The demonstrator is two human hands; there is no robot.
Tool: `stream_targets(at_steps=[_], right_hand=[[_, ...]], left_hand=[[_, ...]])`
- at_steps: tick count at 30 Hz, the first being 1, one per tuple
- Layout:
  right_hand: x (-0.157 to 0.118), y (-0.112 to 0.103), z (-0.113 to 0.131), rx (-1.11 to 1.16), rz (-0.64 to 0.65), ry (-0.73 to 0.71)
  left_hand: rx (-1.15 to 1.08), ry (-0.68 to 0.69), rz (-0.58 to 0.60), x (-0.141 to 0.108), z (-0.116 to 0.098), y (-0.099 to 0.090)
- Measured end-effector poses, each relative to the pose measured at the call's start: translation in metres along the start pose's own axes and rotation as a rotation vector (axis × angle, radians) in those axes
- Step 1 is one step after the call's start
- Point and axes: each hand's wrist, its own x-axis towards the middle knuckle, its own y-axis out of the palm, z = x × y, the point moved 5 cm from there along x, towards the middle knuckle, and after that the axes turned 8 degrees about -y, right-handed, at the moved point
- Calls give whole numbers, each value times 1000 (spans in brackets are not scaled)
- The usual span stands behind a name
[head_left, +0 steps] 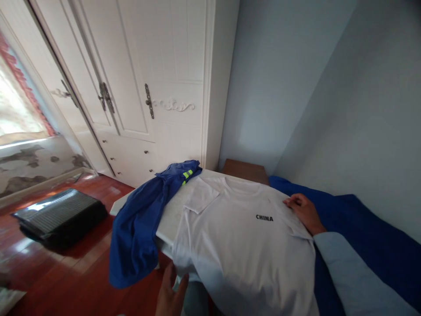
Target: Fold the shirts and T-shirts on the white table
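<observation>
A white T-shirt (237,232) with the word CHINA printed on the chest lies face up over a white tabletop (169,210), its lower part hanging past the near edge. My right hand (305,213) is at the shirt's right sleeve, fingers curled and pinched on the fabric. Low in the view, my left hand (171,292) has its thumb and fingers apart beside the shirt's hanging left side, holding nothing. A blue garment (141,228) with yellow-green stripes drapes over the table's left end, apart from both hands.
Blue cloth (348,215) spreads along the right wall. Behind the table are a white wardrobe (177,57) and a brown wooden piece (245,170). A black wrapped package (66,215) sits on the red floor (88,272) at left.
</observation>
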Motion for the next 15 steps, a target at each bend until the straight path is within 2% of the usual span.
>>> stream_targets(at_steps=[4,9,12,15], right_hand=[[3,0,-10,18,-27,7],[4,2,-20,0,-42,27],[2,3,-15,-25,-29,30],[-1,4,-2,-180,-5,-11]], left_hand=[[21,-21,29,-4,-8,-5],[115,-88,113,-8,2,-23],[124,-87,168,-10,7,-34],[88,-83,227,-16,4,-39]])
